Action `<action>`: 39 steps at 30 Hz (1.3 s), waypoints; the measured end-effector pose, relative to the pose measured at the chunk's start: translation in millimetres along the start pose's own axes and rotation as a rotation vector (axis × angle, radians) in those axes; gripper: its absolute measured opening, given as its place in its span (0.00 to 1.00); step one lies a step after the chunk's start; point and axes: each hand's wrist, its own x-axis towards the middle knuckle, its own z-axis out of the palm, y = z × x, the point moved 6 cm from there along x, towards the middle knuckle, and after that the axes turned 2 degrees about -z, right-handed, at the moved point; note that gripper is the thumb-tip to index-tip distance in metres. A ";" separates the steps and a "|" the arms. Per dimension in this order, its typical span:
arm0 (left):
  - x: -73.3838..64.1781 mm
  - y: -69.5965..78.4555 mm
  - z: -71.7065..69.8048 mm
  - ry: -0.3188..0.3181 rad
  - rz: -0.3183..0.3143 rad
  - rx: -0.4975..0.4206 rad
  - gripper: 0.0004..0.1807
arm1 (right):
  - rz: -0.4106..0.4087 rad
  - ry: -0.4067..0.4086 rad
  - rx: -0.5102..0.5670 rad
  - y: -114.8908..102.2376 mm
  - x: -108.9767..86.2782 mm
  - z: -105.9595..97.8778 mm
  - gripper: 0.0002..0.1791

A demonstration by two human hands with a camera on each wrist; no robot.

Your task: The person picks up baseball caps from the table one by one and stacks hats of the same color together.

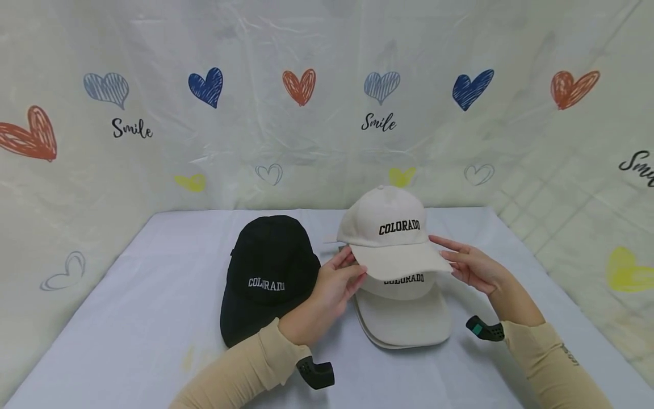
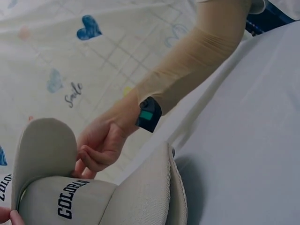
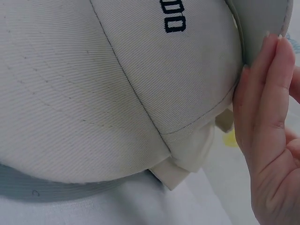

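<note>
A white baseball cap lettered COLORADO is held tilted over more white caps, its brim overlapping the lettering below. My left hand pinches the left edge of the upper cap's brim, thumb on top; only its fingertips show in the left wrist view. At the opposite side is my right hand, its fingers extended along the brim edge. In the right wrist view those fingers look nearly straight against the cap. Two brims lie one over the other in the lower stack.
Left of the white caps lies a black cap with white COLORADO lettering, close beside my left hand. A white cloth covers the table. Behind stands a pale curtain printed with hearts and "Smile".
</note>
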 end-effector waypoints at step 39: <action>-15.2 -20.7 -14.5 0.056 0.040 0.148 0.38 | 0.115 -0.002 -0.231 15.0 -11.3 -7.4 0.29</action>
